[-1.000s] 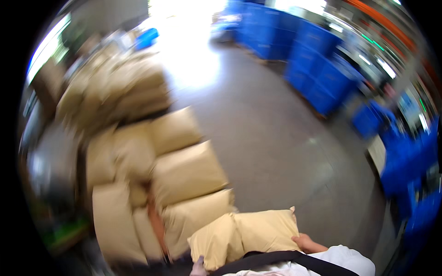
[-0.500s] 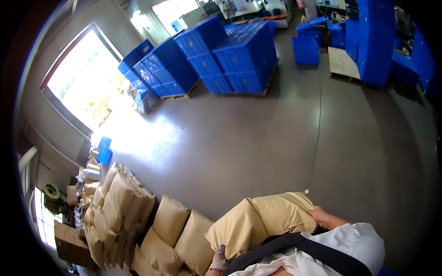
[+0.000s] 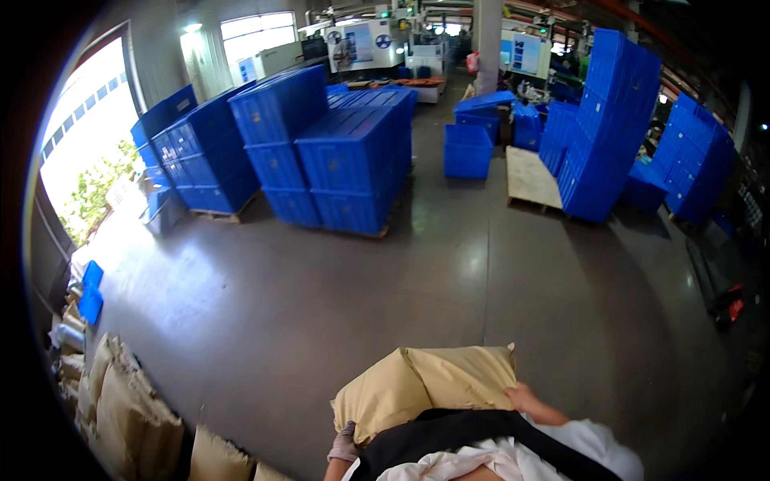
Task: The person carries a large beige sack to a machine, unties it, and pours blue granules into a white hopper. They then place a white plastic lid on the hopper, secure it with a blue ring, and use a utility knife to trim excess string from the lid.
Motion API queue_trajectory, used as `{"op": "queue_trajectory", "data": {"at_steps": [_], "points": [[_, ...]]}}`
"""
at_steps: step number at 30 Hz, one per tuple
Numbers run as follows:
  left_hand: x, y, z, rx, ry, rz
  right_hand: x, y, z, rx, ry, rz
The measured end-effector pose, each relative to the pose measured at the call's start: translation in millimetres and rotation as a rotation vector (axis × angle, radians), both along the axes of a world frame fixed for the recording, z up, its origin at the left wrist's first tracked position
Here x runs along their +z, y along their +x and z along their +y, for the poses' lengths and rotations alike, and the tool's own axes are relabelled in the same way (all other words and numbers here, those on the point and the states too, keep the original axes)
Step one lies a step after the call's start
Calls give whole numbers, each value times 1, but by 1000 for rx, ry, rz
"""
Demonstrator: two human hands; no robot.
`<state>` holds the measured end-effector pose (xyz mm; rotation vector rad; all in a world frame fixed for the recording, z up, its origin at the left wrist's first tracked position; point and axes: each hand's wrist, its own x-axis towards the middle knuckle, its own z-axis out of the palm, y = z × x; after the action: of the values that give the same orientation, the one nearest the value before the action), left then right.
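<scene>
A full tan paper sack point(image 3: 425, 385) lies crosswise against my front, creased across its middle. My left hand point(image 3: 343, 442), in a pale glove, grips the sack's lower left corner, its thumb showing over the edge. At the other end my right hand point(image 3: 521, 397), bare, is closed on the right edge of the sack. The fingers beneath the sack are hidden. Below and to the left stand more tan sacks point(image 3: 132, 409) in a stack, apart from the one I hold.
Large blue bins point(image 3: 345, 160) stand stacked on pallets ahead. Farther right are a tall blue stack point(image 3: 605, 128), a bare wooden pallet point(image 3: 531, 176) and a single blue bin point(image 3: 468, 152). A red-and-black handle point(image 3: 728, 306) shows at the right. A bright doorway point(image 3: 88, 144) opens at the left.
My view has lifted and turned right, so the sack stack has slid toward the lower left. The held sack has come away from the sacks beside it, still in both hands.
</scene>
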<state>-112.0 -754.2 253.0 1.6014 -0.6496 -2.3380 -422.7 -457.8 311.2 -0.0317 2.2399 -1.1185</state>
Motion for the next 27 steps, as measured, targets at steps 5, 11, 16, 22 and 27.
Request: {"op": "queue_trajectory", "data": {"at_steps": [5, 11, 16, 22, 27], "points": [[20, -192, -142, -2, 215, 50, -36, -124, -54, -104, -1, 19], [56, -494, -296, -346, -229, 7, -50, -352, -204, -266, -80, 27], [-8, -639, -411, -263, 20, 7, -14, -520, -309, -396, -169, -138], [63, -922, -527, -544, -245, -77, -53, -749, -423, -146, 247, 216], [-8, -1113, -642, -167, 226, 146, -37, -917, -527, -465, -145, -18]]}}
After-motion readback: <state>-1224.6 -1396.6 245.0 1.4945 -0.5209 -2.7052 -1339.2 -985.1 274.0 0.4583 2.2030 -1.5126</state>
